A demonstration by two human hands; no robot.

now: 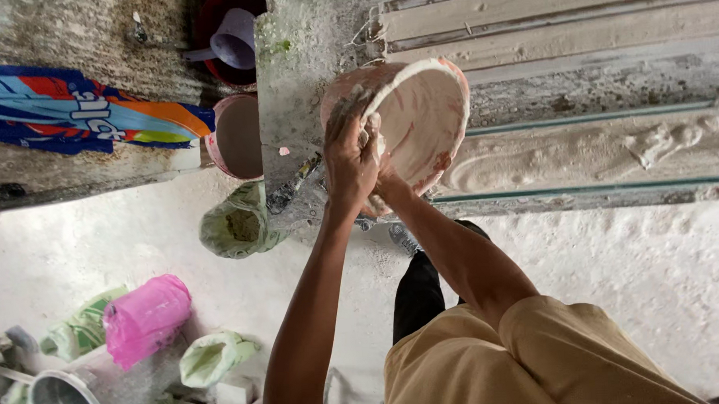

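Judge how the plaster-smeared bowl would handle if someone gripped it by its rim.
The bowl is coated in pale paste, so it is probably slippery. Both the left hand and right hand grip it tilted, hinting at some weight. Its rim looks thin, perhaps slightly flexible.

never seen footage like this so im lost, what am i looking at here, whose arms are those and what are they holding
There is no machine here. The single picture comes from a camera worn on a person's head, looking down, so the arms rising from the bottom are the wearer's own.

Both hands hold a basin, tilted on its side over a long mould filled with white plaster. The basin's inside is smeared white. The left hand grips its rim from the front, and the right hand sits mostly hidden behind and below it.

Around them: a white, dusty floor, a green sack lying open, a pink bag, a metal bucket at lower left, and a pale scoop in a red tub at the top.
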